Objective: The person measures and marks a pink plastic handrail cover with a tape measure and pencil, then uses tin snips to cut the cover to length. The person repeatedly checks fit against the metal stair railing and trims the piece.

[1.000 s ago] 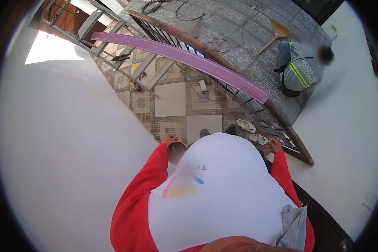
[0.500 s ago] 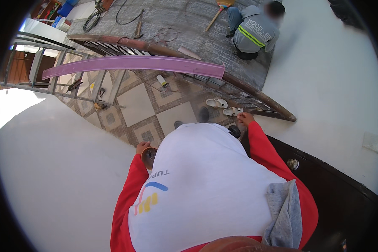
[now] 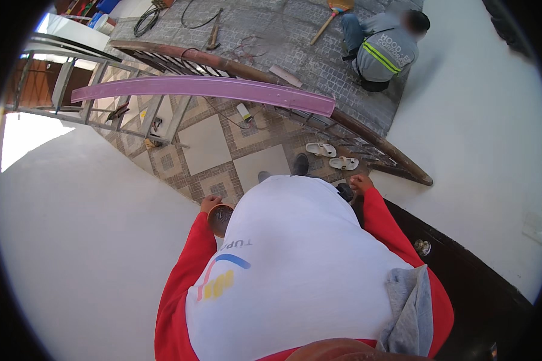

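Observation:
My left hand point(image 3: 211, 203) hangs low at my left side, its fingers curled in. Next to it, against my hip, is a round container point(image 3: 221, 220) with an orange-brown rim and small dark bits inside. Whether the hand touches it I cannot tell. On the other side my right hand point(image 3: 360, 183) is also closed, fingers bent together. A black object point(image 3: 345, 192) sits at my waist beside that hand. What either hand holds, if anything, is too small to make out.
A long pink strip point(image 3: 211, 89) crosses ahead, by a brown railing point(image 3: 382, 141). A metal stepladder point(image 3: 153, 114) stands left. White sandals point(image 3: 321, 149) and a small white-and-green canister point(image 3: 244, 112) lie on tiles. Beyond the railing a person point(image 3: 382, 51) crouches near a broom point(image 3: 324, 27) and hammer point(image 3: 214, 37).
The whole view has shifted, so the surroundings sit farther right. My right hand has come slightly closer to my body, and my left hand slightly forward. Both stay closed.

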A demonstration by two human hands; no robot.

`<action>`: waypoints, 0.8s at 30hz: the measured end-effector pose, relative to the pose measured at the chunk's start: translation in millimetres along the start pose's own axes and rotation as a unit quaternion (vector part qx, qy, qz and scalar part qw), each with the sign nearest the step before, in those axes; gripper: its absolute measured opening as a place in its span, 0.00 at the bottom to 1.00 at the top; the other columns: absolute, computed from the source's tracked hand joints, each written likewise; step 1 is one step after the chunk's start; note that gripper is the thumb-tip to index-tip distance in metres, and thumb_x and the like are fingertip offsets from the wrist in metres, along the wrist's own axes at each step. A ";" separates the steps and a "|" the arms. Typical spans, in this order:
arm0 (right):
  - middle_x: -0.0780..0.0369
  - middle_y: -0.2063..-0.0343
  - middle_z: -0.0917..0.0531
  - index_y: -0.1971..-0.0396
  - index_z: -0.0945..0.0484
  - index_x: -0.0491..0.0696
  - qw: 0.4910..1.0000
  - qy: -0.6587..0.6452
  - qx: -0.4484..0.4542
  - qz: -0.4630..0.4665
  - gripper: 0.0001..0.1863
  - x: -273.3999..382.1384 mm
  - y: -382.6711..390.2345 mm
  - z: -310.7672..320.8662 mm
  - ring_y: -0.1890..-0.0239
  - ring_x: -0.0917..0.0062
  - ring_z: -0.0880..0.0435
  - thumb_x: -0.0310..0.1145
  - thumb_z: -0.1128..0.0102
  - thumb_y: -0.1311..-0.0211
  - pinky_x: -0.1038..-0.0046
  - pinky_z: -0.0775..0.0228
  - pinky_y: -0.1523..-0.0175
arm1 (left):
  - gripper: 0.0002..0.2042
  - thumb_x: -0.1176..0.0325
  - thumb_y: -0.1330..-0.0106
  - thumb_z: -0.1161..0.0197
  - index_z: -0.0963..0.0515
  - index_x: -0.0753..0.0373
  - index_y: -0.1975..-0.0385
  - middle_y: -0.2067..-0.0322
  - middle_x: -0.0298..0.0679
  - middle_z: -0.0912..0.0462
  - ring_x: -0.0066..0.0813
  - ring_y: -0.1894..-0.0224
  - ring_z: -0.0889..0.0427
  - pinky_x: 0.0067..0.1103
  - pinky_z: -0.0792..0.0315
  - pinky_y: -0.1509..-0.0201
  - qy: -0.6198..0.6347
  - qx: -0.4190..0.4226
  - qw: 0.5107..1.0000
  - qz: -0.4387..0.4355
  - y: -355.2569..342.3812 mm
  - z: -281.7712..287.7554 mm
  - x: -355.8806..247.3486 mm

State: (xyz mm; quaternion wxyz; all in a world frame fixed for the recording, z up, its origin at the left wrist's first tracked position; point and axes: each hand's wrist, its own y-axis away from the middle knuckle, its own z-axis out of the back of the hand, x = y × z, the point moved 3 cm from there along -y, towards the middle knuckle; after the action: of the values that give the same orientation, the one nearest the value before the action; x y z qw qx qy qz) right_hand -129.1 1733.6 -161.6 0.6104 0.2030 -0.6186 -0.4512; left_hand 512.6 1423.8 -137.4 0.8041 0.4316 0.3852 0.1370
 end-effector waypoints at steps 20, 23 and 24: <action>0.61 0.63 0.14 0.51 0.18 0.43 0.960 0.239 0.144 0.015 0.18 180.4 -85.4 -146.8 0.68 0.77 0.15 0.36 0.34 0.36 0.73 0.23 0.62 | 0.16 0.58 0.27 0.39 0.29 0.59 0.46 0.60 0.37 0.18 0.28 0.60 0.16 0.27 0.22 0.56 0.336 -0.088 0.936 0.057 -0.9 145.2 -31.7; 0.58 0.61 0.14 0.50 0.18 0.43 0.955 0.274 0.111 0.008 0.18 223.4 -79.1 -202.4 0.65 0.77 0.14 0.35 0.32 0.38 0.74 0.22 0.59 | 0.19 0.58 0.26 0.40 0.33 0.61 0.43 0.56 0.38 0.21 0.30 0.56 0.18 0.27 0.22 0.55 0.451 -0.115 0.884 -0.037 -97.5 252.1 -81.6; 0.58 0.60 0.14 0.50 0.18 0.44 0.959 0.260 0.111 0.016 0.18 238.0 -73.5 -225.5 0.64 0.77 0.14 0.35 0.32 0.38 0.74 0.22 0.58 | 0.20 0.58 0.26 0.40 0.33 0.61 0.42 0.54 0.39 0.21 0.30 0.54 0.18 0.27 0.22 0.55 0.475 -0.129 0.868 -0.063 -134.3 292.6 -100.7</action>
State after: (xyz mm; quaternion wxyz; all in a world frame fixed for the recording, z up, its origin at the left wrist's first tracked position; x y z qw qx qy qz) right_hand 19.4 1435.2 -119.0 0.7305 0.3701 -0.4882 -0.3016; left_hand 646.4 1116.7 -97.6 0.5797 0.1819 0.7255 0.3232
